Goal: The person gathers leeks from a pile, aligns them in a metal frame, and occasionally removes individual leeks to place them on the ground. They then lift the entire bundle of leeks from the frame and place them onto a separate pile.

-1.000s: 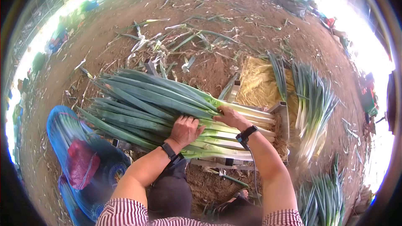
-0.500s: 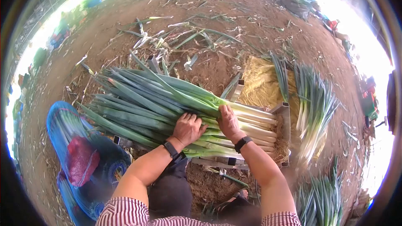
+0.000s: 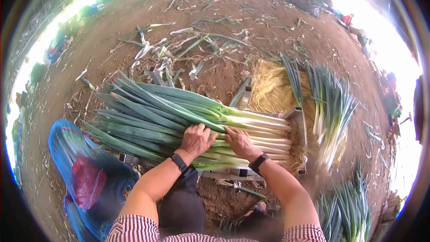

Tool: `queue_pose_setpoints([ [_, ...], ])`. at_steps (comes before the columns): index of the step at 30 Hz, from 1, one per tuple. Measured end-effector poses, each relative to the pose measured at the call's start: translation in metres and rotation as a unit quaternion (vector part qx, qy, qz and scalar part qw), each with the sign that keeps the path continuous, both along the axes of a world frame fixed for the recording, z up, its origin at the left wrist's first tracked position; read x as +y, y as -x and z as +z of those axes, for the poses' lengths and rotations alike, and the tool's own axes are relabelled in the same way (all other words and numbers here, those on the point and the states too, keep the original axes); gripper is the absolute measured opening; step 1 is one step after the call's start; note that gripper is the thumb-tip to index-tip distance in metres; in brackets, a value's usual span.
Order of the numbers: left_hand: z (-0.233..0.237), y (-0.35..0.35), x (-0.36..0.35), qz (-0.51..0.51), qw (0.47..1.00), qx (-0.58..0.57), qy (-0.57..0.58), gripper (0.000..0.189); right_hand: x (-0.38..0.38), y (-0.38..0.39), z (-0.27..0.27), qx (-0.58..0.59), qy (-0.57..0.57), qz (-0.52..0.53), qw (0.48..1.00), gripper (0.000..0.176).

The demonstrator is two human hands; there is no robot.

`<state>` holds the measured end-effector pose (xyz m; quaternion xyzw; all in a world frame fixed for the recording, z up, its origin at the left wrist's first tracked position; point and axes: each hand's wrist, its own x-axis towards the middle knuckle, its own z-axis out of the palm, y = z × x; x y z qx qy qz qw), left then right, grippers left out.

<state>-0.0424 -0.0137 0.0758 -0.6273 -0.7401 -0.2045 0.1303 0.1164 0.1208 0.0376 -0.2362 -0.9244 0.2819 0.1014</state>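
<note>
A large pile of long green-and-white leeks (image 3: 165, 112) lies across a metal frame (image 3: 298, 125), roots to the right and green leaves to the left. My left hand (image 3: 196, 141) rests on the middle of the pile, fingers spread over the green stalks. Just right of it, my right hand (image 3: 240, 142) presses on the stalks where green turns to white, its fingers bent and a little apart. Neither hand is wrapped round a stalk.
More leeks (image 3: 333, 107) lie at the right, beside a yellow woven sack (image 3: 268, 87). Another bunch (image 3: 347, 210) is at the lower right. Blue mesh bags (image 3: 67, 145) and a red mesh bag (image 3: 88, 181) sit at the lower left. Leaf scraps (image 3: 179, 47) litter the soil ahead.
My right hand has come down from the upper stalks onto the middle of the pile. One long leaf that lay across the top has shifted downward. The view has moved slightly.
</note>
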Motion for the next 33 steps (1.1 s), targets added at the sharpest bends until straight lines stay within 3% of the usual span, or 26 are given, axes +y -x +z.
queue_pose_setpoints([
  [2, 0.005, -0.008, -0.002, 0.017, 0.998, -0.025, 0.050, 0.030, -0.006, -0.007, -0.002, -0.006, -0.004, 0.004, 1.000, 0.040],
  [9, 0.031, -0.006, 0.014, -0.066, 0.973, 0.219, -0.041, 0.023, -0.004, -0.008, -0.010, 0.023, -0.018, 0.007, 1.000, 0.041],
  [10, 0.023, -0.005, 0.012, -0.059, 0.988, 0.129, 0.065, 0.029, -0.005, -0.007, -0.009, 0.025, -0.021, 0.003, 0.999, 0.040],
  [13, 0.017, -0.010, 0.010, -0.008, 0.977, 0.000, 0.215, 0.031, -0.007, -0.009, -0.014, 0.049, -0.029, -0.004, 0.998, 0.039],
  [17, -0.001, -0.009, 0.006, -0.014, 0.993, -0.007, 0.120, 0.025, -0.004, -0.007, -0.021, 0.058, -0.015, -0.007, 0.998, 0.037],
  [21, 0.009, -0.011, 0.006, -0.013, 0.992, -0.009, 0.128, 0.024, 0.014, 0.000, -0.030, 0.121, -0.017, -0.027, 0.992, 0.028],
  [24, 0.004, -0.011, 0.006, -0.009, 0.994, 0.008, 0.109, 0.024, 0.025, 0.015, 0.000, 0.114, -0.143, -0.101, 0.978, 0.029],
  [28, 0.003, -0.011, 0.006, -0.010, 0.995, 0.012, 0.101, 0.024, 0.049, 0.040, -0.017, 0.012, -0.091, -0.017, 0.996, 0.026],
  [31, 0.002, -0.011, 0.005, -0.009, 0.995, 0.003, 0.098, 0.024, 0.055, 0.047, -0.021, 0.005, -0.012, -0.002, 1.000, 0.022],
  [33, 0.003, -0.011, 0.005, -0.006, 0.995, 0.000, 0.097, 0.024, 0.048, 0.042, -0.031, 0.078, -0.025, -0.007, 0.997, 0.019],
])
